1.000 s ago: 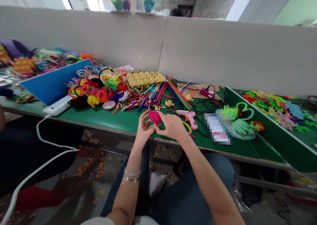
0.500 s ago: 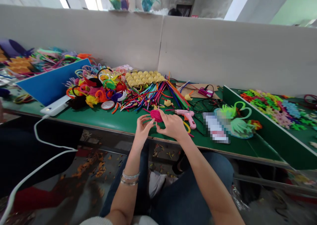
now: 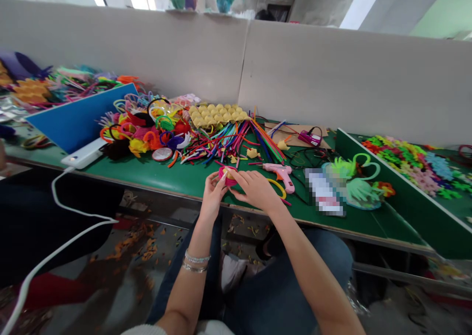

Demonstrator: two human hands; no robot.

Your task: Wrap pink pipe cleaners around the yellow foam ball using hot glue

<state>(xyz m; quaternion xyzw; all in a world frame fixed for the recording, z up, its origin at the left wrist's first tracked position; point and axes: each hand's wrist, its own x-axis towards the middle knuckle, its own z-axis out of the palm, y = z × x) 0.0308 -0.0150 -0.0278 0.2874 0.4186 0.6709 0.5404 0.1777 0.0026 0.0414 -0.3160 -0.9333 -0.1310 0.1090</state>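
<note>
Both my hands hold a small pink pipe-cleaner piece (image 3: 225, 175) with a yellow bit inside it, just above the front edge of the green table (image 3: 162, 175). My left hand (image 3: 213, 193) pinches its left side with the fingertips. My right hand (image 3: 253, 189) grips its right side, fingers curled. A pink glue gun (image 3: 280, 170) lies right of my right hand, beside a yellow ring (image 3: 277, 186).
Several coloured pipe cleaners (image 3: 236, 138) lie fanned out behind my hands, with a yellow egg tray (image 3: 217, 115) and a heap of bright rings (image 3: 147, 131). A blue board (image 3: 81, 118), a white power bank (image 3: 83, 154) with cable, and green divider (image 3: 398, 187) flank the workspace.
The pink piece has been lowered toward the table edge and turned, so a yellow bit now shows in its top. Both hands stay closed on it.
</note>
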